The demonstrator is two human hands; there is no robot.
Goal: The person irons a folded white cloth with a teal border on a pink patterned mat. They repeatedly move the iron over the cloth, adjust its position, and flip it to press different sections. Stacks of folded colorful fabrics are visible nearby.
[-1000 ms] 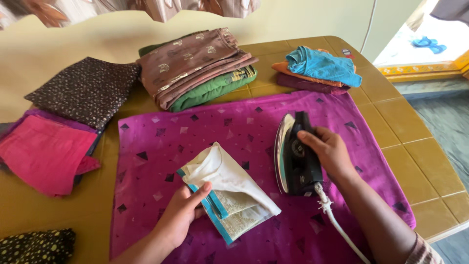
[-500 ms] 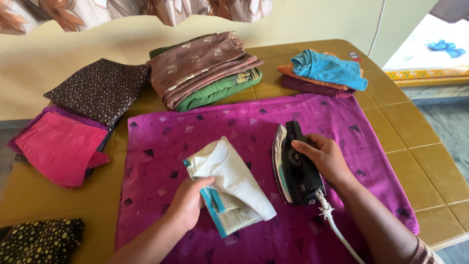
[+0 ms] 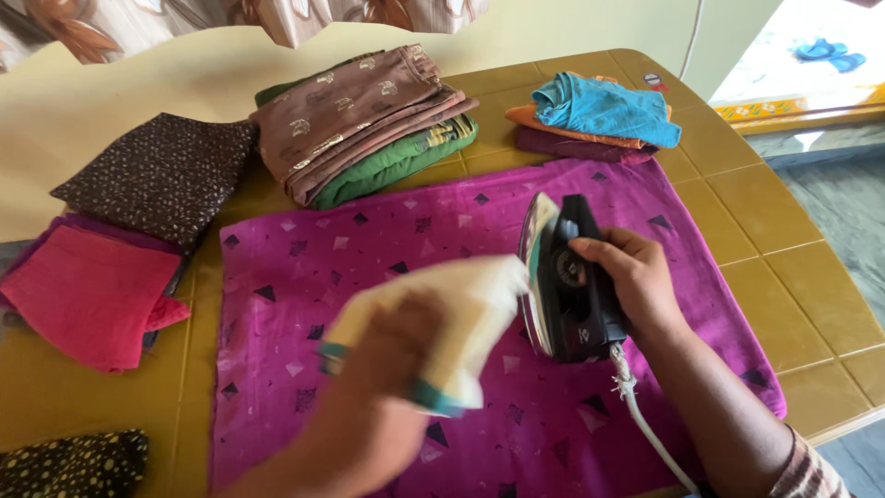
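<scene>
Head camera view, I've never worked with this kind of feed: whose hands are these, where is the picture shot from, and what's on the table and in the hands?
There is no machine here. The picture comes from a camera worn on a person's head, looking down at their own two bare hands.

The right hand grips the handle of a black electric iron, tipped up on its side so its metal soleplate faces left; its white cord trails toward the person. The left hand, blurred, holds a folded cream cloth with teal edging.

Both hands are above a magenta patterned cloth spread on a yellow tiled table. Around it lie a brown and green folded stack, a blue and orange pile, a dark dotted cloth and a pink folded cloth.
</scene>
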